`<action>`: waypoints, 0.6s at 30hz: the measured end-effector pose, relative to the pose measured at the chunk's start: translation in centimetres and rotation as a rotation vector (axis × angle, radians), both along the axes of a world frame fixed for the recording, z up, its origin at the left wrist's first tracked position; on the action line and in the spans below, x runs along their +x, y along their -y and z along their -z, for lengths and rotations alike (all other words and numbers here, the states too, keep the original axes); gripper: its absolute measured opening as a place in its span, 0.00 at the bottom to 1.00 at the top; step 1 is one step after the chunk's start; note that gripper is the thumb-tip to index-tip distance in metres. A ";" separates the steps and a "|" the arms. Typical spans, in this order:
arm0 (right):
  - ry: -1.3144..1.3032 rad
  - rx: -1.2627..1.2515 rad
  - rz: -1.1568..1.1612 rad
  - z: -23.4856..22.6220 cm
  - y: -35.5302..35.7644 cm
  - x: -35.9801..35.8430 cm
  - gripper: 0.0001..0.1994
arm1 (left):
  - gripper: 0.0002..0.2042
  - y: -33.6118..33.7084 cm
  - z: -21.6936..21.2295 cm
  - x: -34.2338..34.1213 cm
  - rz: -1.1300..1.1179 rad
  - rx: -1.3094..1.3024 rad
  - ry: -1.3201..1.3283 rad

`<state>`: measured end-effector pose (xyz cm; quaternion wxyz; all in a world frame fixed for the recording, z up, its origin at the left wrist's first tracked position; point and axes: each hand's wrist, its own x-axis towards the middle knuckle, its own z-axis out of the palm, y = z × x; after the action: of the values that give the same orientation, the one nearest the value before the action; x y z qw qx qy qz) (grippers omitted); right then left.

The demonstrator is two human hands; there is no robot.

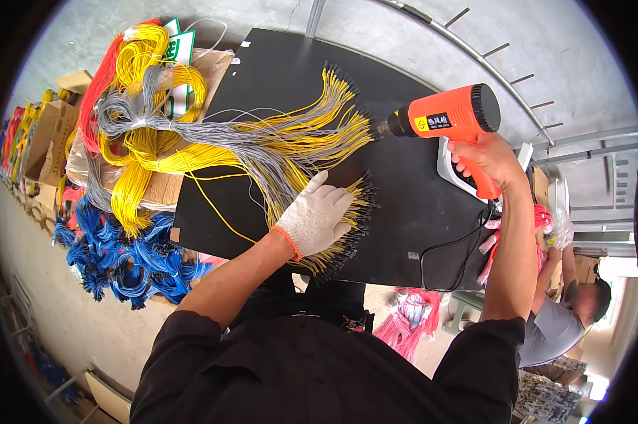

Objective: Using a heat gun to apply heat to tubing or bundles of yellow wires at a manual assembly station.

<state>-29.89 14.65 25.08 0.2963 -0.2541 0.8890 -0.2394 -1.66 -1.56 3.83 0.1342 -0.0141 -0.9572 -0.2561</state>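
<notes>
Pressing: left hand [313, 219], in a white knit glove w/ orange cuff, lies flat & spread on a fan of wires [347, 212]; nothing gripped, fingers pointing to 1 o'clock; palm on the wires just behind their black tips
Right hand: right hand [490, 164] bare, clenched round the grip of the heat gun [449, 116]; forearm runs down to 6 o'clock
Heat gun: orange body, black rear vent & dark nozzle; sits at 1 o'clock of the glove; nozzle aims to 9 o'clock at the upper fan of wire tips [343, 106]; close to them, touching or not I can't tell; black cord [439, 258] drops from the grip across the board
Wires: yellow & grey, black-sleeved ends; spread in two fans on the board [276, 71]; upper fan at 12 o'clock of the glove, lower fan under it; strands run back toward 9 o'clock into the bundles
Board: black, flat; wires cover its left half, right part mostly bare
Bundles: yellow, grey & red coils [138, 106] on cardboard at 10 o'clock; blue coils [121, 261] at 8 o'clock, off the board
Co-worker: another person [559, 318] at 4 o'clock, grey top, handling pink wires [541, 219]; well apart from the glove
</notes>
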 end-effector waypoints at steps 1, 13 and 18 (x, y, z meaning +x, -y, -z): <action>-0.001 0.001 -0.002 0.0 -0.1 0.0 0.16 | 0.27 0.0 0.0 0.1 0.004 -0.005 -0.005; 0.001 0.022 0.021 -0.6 -0.4 0.7 0.15 | 0.25 0.2 0.2 1.3 0.035 0.018 -0.002; -0.015 -0.003 -0.020 -0.8 0.3 0.1 0.16 | 0.25 0.2 -0.2 1.6 0.055 0.007 0.025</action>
<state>-29.82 14.35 25.92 0.2914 -0.2651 0.8884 -0.2357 -0.10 -1.78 4.04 0.1153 -0.0367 -0.9571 -0.2631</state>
